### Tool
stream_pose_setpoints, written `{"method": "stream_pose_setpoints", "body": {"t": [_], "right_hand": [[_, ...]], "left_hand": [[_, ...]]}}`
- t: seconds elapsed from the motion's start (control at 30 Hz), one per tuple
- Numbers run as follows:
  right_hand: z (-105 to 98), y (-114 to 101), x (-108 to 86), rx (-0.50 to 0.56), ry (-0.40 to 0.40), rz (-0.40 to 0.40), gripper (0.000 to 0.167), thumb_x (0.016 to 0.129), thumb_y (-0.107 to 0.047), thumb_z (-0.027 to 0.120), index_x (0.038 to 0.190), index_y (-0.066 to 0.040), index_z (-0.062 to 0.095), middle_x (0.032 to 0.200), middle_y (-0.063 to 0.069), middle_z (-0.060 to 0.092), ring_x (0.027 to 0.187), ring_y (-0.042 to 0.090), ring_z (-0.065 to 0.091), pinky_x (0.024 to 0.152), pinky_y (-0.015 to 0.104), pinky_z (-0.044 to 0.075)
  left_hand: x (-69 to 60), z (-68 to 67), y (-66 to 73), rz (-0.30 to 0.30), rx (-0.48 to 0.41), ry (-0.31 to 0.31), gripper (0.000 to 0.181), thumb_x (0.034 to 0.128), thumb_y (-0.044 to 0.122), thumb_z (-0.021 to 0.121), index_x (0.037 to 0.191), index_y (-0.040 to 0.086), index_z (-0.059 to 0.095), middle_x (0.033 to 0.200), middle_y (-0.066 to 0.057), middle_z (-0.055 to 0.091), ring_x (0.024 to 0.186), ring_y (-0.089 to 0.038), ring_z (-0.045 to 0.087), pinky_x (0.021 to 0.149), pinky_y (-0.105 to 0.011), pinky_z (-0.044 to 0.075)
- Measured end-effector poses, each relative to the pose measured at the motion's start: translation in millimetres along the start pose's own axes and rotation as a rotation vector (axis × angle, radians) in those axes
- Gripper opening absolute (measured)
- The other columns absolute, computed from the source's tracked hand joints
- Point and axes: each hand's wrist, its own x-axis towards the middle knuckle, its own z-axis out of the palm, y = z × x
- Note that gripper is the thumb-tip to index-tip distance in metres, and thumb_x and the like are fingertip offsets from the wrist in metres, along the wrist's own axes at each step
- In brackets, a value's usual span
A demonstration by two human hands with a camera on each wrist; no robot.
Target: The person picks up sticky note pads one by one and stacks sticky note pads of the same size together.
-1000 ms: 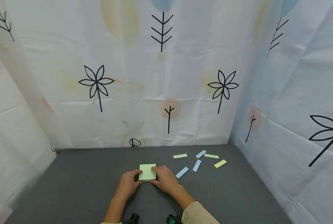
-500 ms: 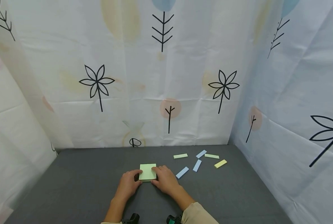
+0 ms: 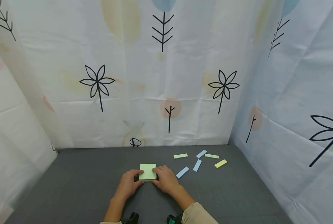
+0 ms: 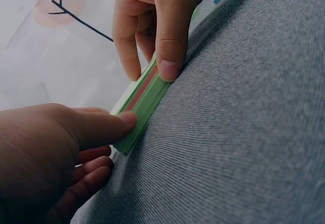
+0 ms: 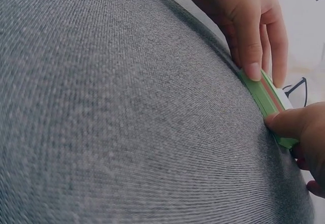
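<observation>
A square, pale green stack of sticky notes [image 3: 148, 171] lies on the grey table in the head view. Its near side shows green layers with a reddish band [image 4: 141, 91] between them in the left wrist view. My left hand [image 3: 128, 183] holds the stack's left side, its thumb on the near side and a finger at the top's left edge. Opposite it, my right hand [image 3: 166, 181] grips the right side, thumb likewise on the near side. Fingers hide parts of both side edges. In the right wrist view the left hand [image 5: 254, 31] appears above the right.
Right of the stack lie several small flat strips: blue ones [image 3: 182, 172], pale green ones [image 3: 180, 156] and a yellow one [image 3: 220, 164]. The grey cloth-covered table [image 3: 79, 186] meets patterned white curtains [image 3: 127, 109] at the back and sides.
My left thumb and finger have shifted slightly to the right along the stack. The right hand and the coloured strips stay where they were.
</observation>
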Motion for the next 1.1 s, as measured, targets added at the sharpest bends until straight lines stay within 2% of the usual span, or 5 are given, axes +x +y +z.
{"method": "stream_pose_setpoints", "body": {"t": [0.2,0.4,0.73,0.9,1.1], "right_hand": [[-0.3,-0.4,0.3,0.003,-0.012,0.011,0.042,0.084,-0.035,0.076,0.12,-0.015,0.066,0.105,0.0,0.065,0.097,0.018,0.058,0.085,0.035,0.048],[0.0,-0.4,-0.2,0.005,-0.008,0.018,0.042,0.084,-0.035,0.076,0.119,-0.014,0.067,0.106,0.0,0.066,0.098,0.018,0.058,0.085,0.035,0.048],[1.7,0.9,-1.3,0.004,0.069,-0.027,0.04,0.081,-0.034,0.079,0.112,-0.011,0.069,0.1,0.001,0.066,0.092,0.018,0.058,0.079,0.035,0.05],[2.0,0.1,-1.0,0.01,0.04,0.001,0.04,0.083,-0.035,0.077,0.115,-0.013,0.069,0.102,0.0,0.066,0.095,0.017,0.058,0.081,0.035,0.05],[2.1,-0.5,0.0,0.002,0.023,0.012,0.04,0.083,-0.036,0.077,0.116,-0.015,0.068,0.103,-0.002,0.066,0.095,0.016,0.058,0.082,0.034,0.05]], "left_hand": [[-0.2,0.5,-1.7,0.027,-0.02,0.022,0.034,0.0789,0.02,0.081,0.111,0.012,0.073,0.104,-0.004,0.069,0.091,-0.021,0.063,0.079,-0.045,0.051],[-0.7,-0.6,1.5,0.028,-0.038,0.03,0.031,0.0797,0.021,0.08,0.108,0.013,0.075,0.101,-0.003,0.069,0.088,-0.02,0.062,0.078,-0.044,0.05],[0.5,4.0,0.2,-0.012,-0.079,0.068,0.022,0.0873,0.027,0.073,0.105,0.015,0.076,0.098,-0.003,0.07,0.084,-0.019,0.062,0.075,-0.043,0.051],[1.1,8.1,-3.6,-0.015,-0.083,0.097,0.019,0.0857,0.022,0.075,0.104,0.015,0.077,0.098,-0.003,0.07,0.083,-0.019,0.062,0.075,-0.043,0.051],[1.2,7.8,-4.8,-0.018,-0.073,0.103,0.025,0.0818,0.018,0.078,0.106,0.014,0.076,0.097,-0.004,0.069,0.081,-0.018,0.062,0.073,-0.042,0.051]]}}
